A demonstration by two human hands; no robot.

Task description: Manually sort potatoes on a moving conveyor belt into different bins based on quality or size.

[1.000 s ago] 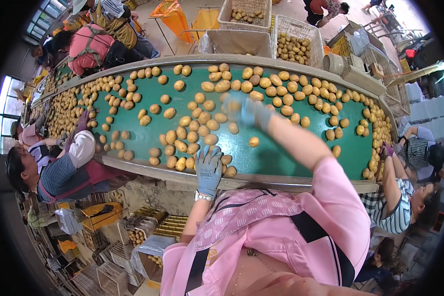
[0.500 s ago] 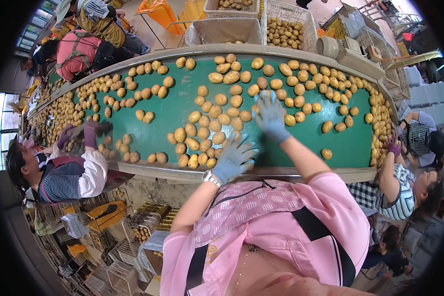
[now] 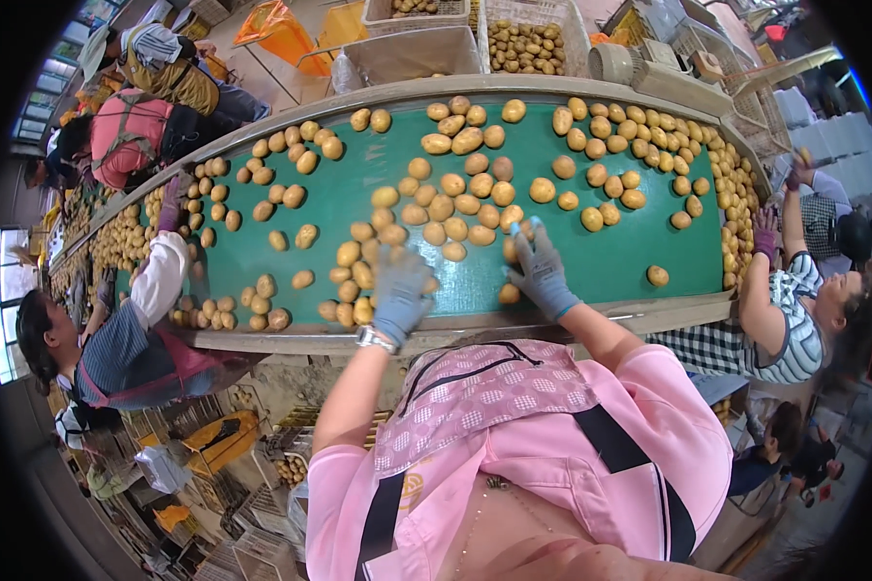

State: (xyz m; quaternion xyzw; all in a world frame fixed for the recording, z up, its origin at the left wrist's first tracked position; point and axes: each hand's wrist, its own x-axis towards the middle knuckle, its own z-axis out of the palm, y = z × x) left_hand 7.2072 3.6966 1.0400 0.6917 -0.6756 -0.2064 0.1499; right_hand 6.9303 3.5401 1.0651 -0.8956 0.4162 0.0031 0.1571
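Left hand (image 3: 402,290), in a blue-grey glove, is blurry over the near side of the potatoes (image 3: 441,207), at least one showing by its fingers; honestly can't tell if it's gripping any. Right hand (image 3: 543,269) has its fingers spread, thumb out to the side, one potato right at the gap and another just below the thumb.

Compared with half a second ago, the left hand has gone from bare belt into the left part of the bunch, and the right hand has come back from farther out, closer to the body. Worker on the left (image 3: 126,339) now has an arm stretched toward the far side.

Room-wise, the near rim (image 3: 669,312) runs just under both wrists, so it's tight there. Right of the right hand there's a big bare patch of green belt (image 3: 601,271) with one loner potato, up to the packed row at the right end. Far rim (image 3: 388,95) has a lined bin (image 3: 407,58) behind it
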